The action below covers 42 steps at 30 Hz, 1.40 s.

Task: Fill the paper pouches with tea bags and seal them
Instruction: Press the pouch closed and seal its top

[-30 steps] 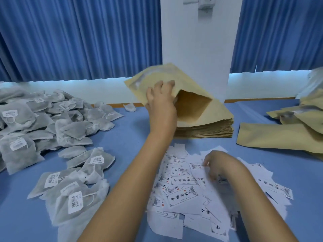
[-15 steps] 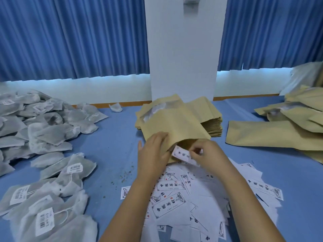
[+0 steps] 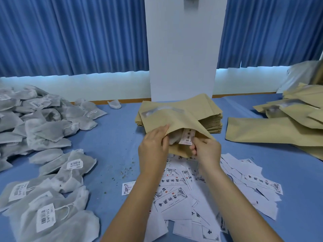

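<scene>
Pouch [image 3: 174, 117] of brown paper is held tilted above the blue surface [image 3: 113, 137] at mid-frame, its mouth towards the person; the left hand [image 3: 153, 145] grips the upper lip, fingers curled over it; the right hand [image 3: 206, 151] pinches the near end of a printed slip [image 3: 187, 137] that sits mostly inside the mouth; something pale lies beside the slip inside, too hidden to name. At 12 o'clock of the pouch, partly covered by it, is a stack [image 3: 214, 121] of flat pouches; at 9, a heap of tea bags [image 3: 43, 126]; at 3, a pile [image 3: 279, 133] of long pouches; at 6, under both forearms, scattered slips [image 3: 174, 198]; at 7, tea crumbs [image 3: 125, 172]; behind stand a white pillar [image 3: 181, 49] and blue curtains [image 3: 70, 35].
</scene>
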{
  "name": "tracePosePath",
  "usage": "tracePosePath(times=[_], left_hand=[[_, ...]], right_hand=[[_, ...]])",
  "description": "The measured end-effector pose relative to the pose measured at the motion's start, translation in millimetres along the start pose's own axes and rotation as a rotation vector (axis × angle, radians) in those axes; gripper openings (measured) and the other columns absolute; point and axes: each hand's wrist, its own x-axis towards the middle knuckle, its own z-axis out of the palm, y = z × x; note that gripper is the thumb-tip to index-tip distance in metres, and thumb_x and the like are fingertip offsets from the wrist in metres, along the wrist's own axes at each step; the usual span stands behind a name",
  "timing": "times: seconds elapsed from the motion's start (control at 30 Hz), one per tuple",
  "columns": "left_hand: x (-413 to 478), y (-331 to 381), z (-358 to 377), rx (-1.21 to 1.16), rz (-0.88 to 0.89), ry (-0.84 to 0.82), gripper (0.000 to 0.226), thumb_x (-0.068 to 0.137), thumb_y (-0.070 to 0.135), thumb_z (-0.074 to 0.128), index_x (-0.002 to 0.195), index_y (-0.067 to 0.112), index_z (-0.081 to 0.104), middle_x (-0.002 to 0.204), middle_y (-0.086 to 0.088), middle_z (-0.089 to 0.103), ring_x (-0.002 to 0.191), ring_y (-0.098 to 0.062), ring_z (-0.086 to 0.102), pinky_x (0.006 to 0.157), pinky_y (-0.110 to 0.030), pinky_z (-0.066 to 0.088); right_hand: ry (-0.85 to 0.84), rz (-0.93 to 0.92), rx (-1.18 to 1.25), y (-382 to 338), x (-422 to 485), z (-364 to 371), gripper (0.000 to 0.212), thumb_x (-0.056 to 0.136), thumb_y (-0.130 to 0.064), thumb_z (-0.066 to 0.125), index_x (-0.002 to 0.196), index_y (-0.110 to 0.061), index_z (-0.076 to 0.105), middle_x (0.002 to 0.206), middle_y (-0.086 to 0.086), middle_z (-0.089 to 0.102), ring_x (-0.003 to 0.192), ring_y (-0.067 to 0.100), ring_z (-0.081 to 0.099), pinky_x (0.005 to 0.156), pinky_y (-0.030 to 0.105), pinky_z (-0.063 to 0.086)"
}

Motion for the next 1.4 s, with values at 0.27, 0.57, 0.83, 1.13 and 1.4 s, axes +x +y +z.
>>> tracePosePath(times=[0.27, 0.57, 0.83, 1.13, 1.4], left_hand=[[-0.4, 7.3, -0.2, 0.063, 0.000, 0.090, 0.032, 0.083, 0.008, 0.060, 0.108, 0.022, 0.074, 0.096, 0.005, 0.070, 0.092, -0.021, 0.060, 0.050, -0.030, 0.047], [-9.8, 25.9, 7.0, 0.025, 0.125, 0.157, 0.029, 0.086, 0.023, 0.049, 0.099, 0.025, 0.076, 0.077, 0.012, 0.065, 0.073, -0.014, 0.049, 0.041, -0.025, 0.037], [-7.2, 24.6, 5.2, 0.044, -0.012, 0.252, 0.022, 0.085, 0.017, 0.057, 0.092, 0.023, 0.077, 0.071, 0.011, 0.065, 0.069, -0.016, 0.056, 0.039, -0.029, 0.042], [-7.8, 27.3, 5.2, 0.034, 0.051, 0.289, 0.028, 0.085, 0.021, 0.050, 0.091, 0.024, 0.077, 0.071, 0.012, 0.066, 0.067, -0.017, 0.056, 0.037, -0.027, 0.040], [-4.9, 24.1, 0.9, 0.013, -0.042, 0.293, 0.022, 0.085, 0.013, 0.060, 0.095, 0.023, 0.077, 0.077, 0.010, 0.067, 0.074, -0.017, 0.057, 0.043, -0.026, 0.040]], right_hand=[[-0.300, -0.149, 0.147, 0.6, 3.8, 14.5, 0.026, 0.086, 0.000, 0.063, 0.111, -0.007, 0.065, 0.109, 0.007, 0.070, 0.105, 0.020, 0.064, 0.092, 0.036, 0.051], [0.054, -0.403, -0.204, 8.2, 14.6, 21.8, 0.016, 0.088, -0.002, 0.054, 0.077, -0.011, 0.060, 0.078, 0.002, 0.064, 0.076, 0.018, 0.056, 0.072, 0.026, 0.041], [-0.212, -0.586, -1.153, 10.3, 17.5, 16.4, 0.012, 0.089, -0.031, 0.047, 0.083, -0.022, 0.053, 0.080, -0.001, 0.058, 0.079, 0.022, 0.056, 0.061, 0.031, 0.042], [-0.082, -0.550, -0.716, 6.4, 14.1, 20.2, 0.017, 0.095, -0.016, 0.048, 0.106, -0.007, 0.057, 0.097, 0.013, 0.062, 0.092, 0.028, 0.058, 0.073, 0.026, 0.038], [-0.071, -0.635, -0.706, 2.8, 6.0, 15.1, 0.022, 0.077, -0.013, 0.073, 0.097, -0.005, 0.069, 0.092, 0.006, 0.072, 0.089, 0.020, 0.066, 0.080, 0.022, 0.049]])
